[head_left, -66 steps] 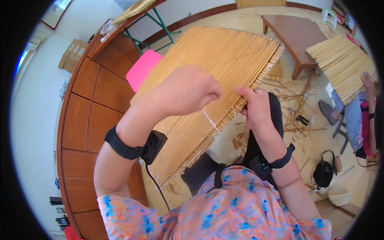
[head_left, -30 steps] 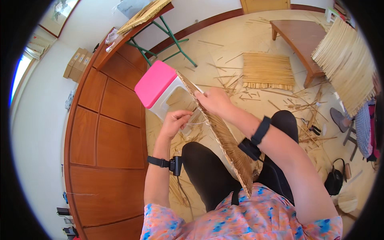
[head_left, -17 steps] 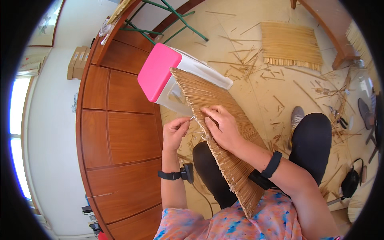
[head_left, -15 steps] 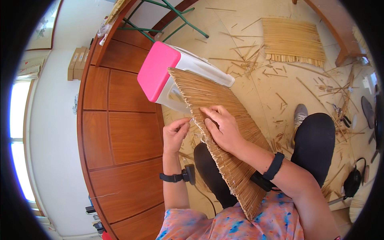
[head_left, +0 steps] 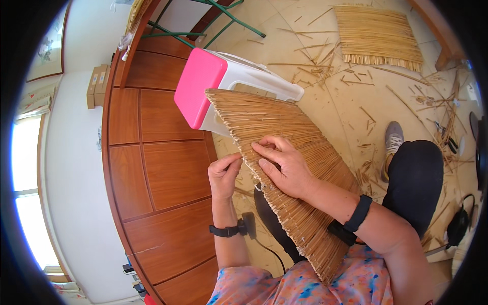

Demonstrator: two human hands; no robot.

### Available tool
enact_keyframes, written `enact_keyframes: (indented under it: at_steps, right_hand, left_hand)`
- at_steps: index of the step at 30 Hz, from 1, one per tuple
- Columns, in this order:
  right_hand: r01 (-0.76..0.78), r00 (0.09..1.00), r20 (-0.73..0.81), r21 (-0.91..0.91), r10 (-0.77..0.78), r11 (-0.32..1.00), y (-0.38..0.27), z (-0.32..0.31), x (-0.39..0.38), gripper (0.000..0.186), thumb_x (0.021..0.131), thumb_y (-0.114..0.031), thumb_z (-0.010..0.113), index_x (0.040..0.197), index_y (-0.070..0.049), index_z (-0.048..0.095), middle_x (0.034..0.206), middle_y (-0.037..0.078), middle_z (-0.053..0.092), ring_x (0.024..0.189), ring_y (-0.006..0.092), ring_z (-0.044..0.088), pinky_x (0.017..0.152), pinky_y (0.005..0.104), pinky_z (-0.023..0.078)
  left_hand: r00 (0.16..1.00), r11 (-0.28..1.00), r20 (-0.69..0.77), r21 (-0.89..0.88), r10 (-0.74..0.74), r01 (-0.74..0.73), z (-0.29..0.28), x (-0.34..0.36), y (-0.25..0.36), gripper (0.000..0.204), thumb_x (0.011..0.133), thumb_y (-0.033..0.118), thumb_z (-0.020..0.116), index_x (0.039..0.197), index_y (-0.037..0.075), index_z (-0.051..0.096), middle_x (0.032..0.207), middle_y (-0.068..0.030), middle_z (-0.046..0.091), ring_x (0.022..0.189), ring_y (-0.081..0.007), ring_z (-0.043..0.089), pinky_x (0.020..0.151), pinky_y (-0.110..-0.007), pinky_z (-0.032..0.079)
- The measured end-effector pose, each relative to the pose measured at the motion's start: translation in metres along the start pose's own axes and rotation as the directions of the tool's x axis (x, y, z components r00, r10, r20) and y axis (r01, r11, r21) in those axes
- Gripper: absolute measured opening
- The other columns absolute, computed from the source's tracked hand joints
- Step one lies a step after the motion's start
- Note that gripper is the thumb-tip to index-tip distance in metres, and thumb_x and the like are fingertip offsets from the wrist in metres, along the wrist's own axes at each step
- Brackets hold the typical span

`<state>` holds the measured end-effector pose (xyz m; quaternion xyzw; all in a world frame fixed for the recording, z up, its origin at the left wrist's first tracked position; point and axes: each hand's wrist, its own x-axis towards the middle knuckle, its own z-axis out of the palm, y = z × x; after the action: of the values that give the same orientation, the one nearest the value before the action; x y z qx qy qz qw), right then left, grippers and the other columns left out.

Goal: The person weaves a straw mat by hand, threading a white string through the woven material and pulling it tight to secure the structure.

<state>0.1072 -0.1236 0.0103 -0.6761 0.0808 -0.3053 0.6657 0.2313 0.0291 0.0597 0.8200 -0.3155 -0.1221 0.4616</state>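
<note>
A mat of tightly laid straw-coloured stalks (head_left: 284,119) slants across my lap, its left edge bound with pale stitching. At that edge my left hand (head_left: 224,175) is closed in a pinch, thumb against forefinger, on a thin white thread (head_left: 245,161) whose end is hidden by the fingertips. A loose loop of white thread (head_left: 259,186) hangs from the edge just below. My right hand (head_left: 287,168) presses on the mat's upper face near the same edge, fingers bent and thumb apart from the forefinger, steadying the mat. Whatever lies under its fingertips is hidden.
Behind the mat's far end stands a white stool with a pink top (head_left: 201,86). Wooden cabinet panels (head_left: 170,173) rise at the left. A second stalk mat (head_left: 378,35) lies on the floor at the far right, with scattered stalks and black-handled pliers (head_left: 451,145) nearby.
My left hand has come closer to the mat's edge, and the stretch of thread between them has shortened. My right hand stays on the mat. The whole view has shifted slightly.
</note>
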Motion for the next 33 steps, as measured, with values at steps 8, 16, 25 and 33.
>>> enact_keyframes:
  at_steps: [8,16,25,33]
  right_hand:
    - [-0.005,1.0,0.029,-0.017,0.005,1.0,-0.002,0.002,-0.002,0.035,0.087,-0.02,0.058,0.117,-0.004,0.061,0.114,0.015,0.054,0.106,0.0314,0.051,0.093,0.0384,0.042]
    - [0.025,0.998,0.065,-0.087,-0.019,0.996,-0.004,-0.005,0.001,0.037,0.087,-0.021,0.057,0.119,-0.003,0.058,0.115,0.015,0.053,0.108,0.0315,0.049,0.095,0.0383,0.04]
    - [0.041,0.993,0.111,-0.146,-0.025,0.989,-0.004,-0.005,-0.002,0.04,0.089,-0.024,0.054,0.122,-0.002,0.055,0.119,0.014,0.051,0.109,0.0314,0.049,0.095,0.0386,0.04]
    - [0.028,0.993,0.118,-0.163,-0.009,0.986,-0.005,-0.003,-0.005,0.041,0.089,-0.025,0.054,0.125,-0.004,0.054,0.122,0.014,0.05,0.109,0.0322,0.048,0.095,0.039,0.04]
  left_hand:
    - [0.997,0.991,-0.017,-0.111,-0.072,0.069,0.006,-0.003,-0.002,0.014,0.081,-0.007,0.06,0.092,-0.003,0.068,0.066,0.0009,0.057,0.055,-0.0042,0.048,0.048,-0.019,0.036]
    - [0.988,0.989,0.053,0.028,-0.147,0.146,0.006,0.0,0.022,0.016,0.085,-0.005,0.056,0.099,-0.003,0.063,0.064,-0.0003,0.056,0.055,-0.0054,0.05,0.05,-0.02,0.04]
    - [0.983,0.984,0.07,0.057,-0.17,0.166,0.01,0.0,0.034,0.008,0.087,-0.007,0.05,0.087,-0.002,0.056,0.067,-0.0018,0.058,0.057,-0.006,0.052,0.052,-0.02,0.043]
    - [0.981,0.981,-0.05,0.02,-0.19,0.191,0.027,0.005,0.049,0.018,0.085,-0.01,0.047,0.099,0.001,0.044,0.072,-0.0072,0.064,0.059,-0.0093,0.057,0.054,-0.022,0.047]
